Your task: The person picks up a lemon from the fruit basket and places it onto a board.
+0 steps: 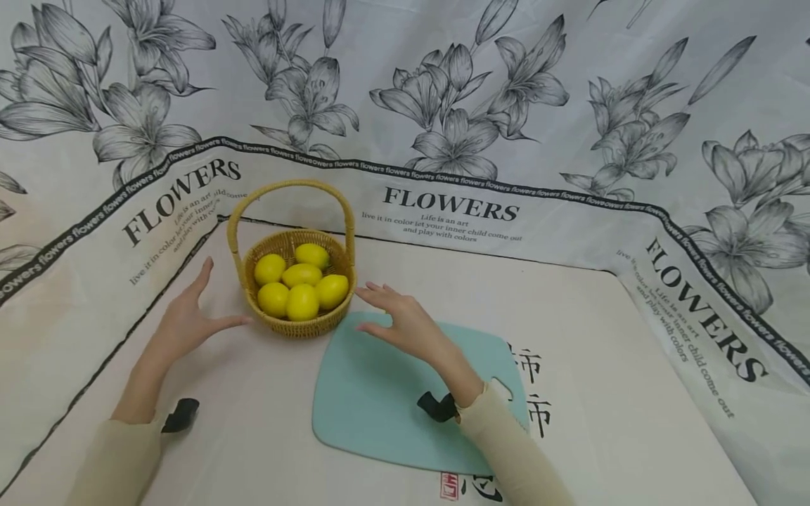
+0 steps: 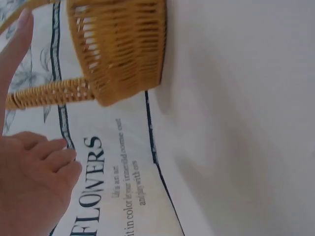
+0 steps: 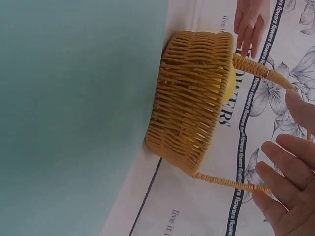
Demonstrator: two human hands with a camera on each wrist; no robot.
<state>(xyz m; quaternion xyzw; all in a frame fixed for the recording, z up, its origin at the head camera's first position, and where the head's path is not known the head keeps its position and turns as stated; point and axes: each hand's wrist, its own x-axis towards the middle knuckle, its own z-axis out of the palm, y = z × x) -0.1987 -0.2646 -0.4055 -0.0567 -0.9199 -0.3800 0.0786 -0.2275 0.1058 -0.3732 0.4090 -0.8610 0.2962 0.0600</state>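
A woven wicker basket with a tall arched handle stands upright on the table and holds several yellow lemons. To its left is my left hand, thumb and fingers spread apart, touching nothing. My right hand hovers on the other side, over the far part of the cutting board, its fingers extended toward the basket with a small gap. In the left wrist view the wicker side fills the top. The right wrist view shows the basket wall with lemon yellow showing through the weave.
A pale teal cutting board with a handle cutout lies flat to the right of the basket, near its base. White cloth with black lettering covers the table. Flower-printed curtain walls stand at the back and both sides.
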